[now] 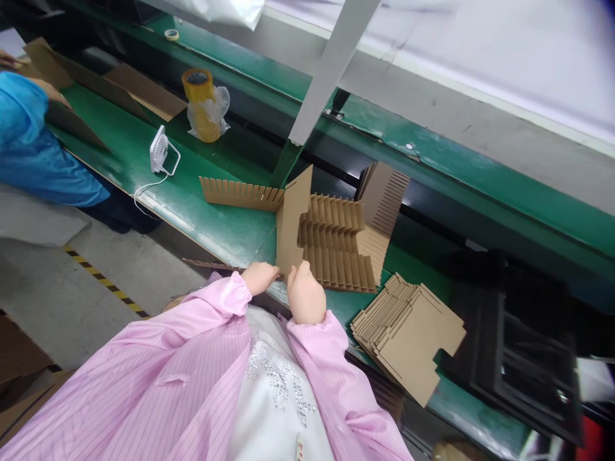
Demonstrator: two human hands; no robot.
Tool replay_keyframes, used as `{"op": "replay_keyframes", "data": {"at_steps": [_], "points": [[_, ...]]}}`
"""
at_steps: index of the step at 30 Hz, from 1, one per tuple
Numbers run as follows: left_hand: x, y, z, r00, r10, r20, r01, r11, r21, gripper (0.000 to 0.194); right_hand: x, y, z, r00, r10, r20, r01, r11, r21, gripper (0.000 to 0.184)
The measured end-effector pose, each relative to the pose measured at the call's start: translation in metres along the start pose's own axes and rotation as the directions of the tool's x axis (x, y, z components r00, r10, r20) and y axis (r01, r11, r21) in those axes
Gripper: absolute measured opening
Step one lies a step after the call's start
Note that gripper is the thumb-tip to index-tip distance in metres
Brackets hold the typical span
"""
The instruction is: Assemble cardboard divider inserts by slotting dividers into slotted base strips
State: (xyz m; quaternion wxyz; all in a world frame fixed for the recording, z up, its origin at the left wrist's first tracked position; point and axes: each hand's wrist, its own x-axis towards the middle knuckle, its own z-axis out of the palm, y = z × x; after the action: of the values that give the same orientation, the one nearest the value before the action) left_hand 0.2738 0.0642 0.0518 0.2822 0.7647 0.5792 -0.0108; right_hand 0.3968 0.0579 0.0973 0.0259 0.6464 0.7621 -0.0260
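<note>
The cardboard sheet stands on edge above the desk, its lower end at the two hands and the rest rising away beyond them; the right grip is narrow, thumb and curled fingers holding that lower end; the left grip is also narrow, its fingertips at the sheet's lower left corner, though I cannot tell whether they pinch it or only rest against it; a slotted strip reaches out leftward from the sheet, beyond the left grip; a second slotted strip lies nearer, its end close to the left wrist; on the other side, the cardboard grid sits just beside the sheet and ahead of the right grip, with slotted boards standing behind it; a stack of notched cards lies to the right, apart from both hands; farther left along the desk are a small white fan, yellow tape rolls partly in clear plastic, and a co-worker's blue sleeve.
</note>
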Motion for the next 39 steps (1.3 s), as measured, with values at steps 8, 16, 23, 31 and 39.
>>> {"op": "replay_keyframes", "data": {"at_steps": [8, 16, 23, 31, 39], "points": [[0.000, 0.000, -0.002, 1.000, -0.009, 0.019, 0.009, 1.000, 0.014, 0.030, 0.010, -0.008, -0.010, 0.990, 0.023, 0.137, -0.022, 1.000, -0.010, 0.023], [0.000, 0.000, -0.003, 0.999, -0.018, 0.036, 0.017, 1.000, 0.022, 0.032, 0.021, -0.012, -0.019, 0.964, 0.046, 0.263, -0.044, 0.999, -0.013, 0.023], [0.002, -0.002, -0.013, 0.996, 0.013, 0.094, -0.011, 1.000, -0.026, 0.033, 0.044, -0.014, -0.018, 0.930, -0.009, 0.368, 0.013, 1.000, -0.008, 0.022], [0.034, -0.037, -0.055, 0.978, 0.060, -0.198, -0.033, 0.990, 0.138, 0.065, 0.038, -0.019, -0.017, 0.923, 0.014, 0.384, -0.006, 1.000, -0.023, 0.024], [0.061, -0.054, -0.048, 0.973, 0.109, -0.202, -0.060, 0.970, 0.236, 0.084, 0.026, -0.011, -0.017, 0.941, 0.004, 0.338, 0.009, 0.999, -0.037, 0.021]]}}
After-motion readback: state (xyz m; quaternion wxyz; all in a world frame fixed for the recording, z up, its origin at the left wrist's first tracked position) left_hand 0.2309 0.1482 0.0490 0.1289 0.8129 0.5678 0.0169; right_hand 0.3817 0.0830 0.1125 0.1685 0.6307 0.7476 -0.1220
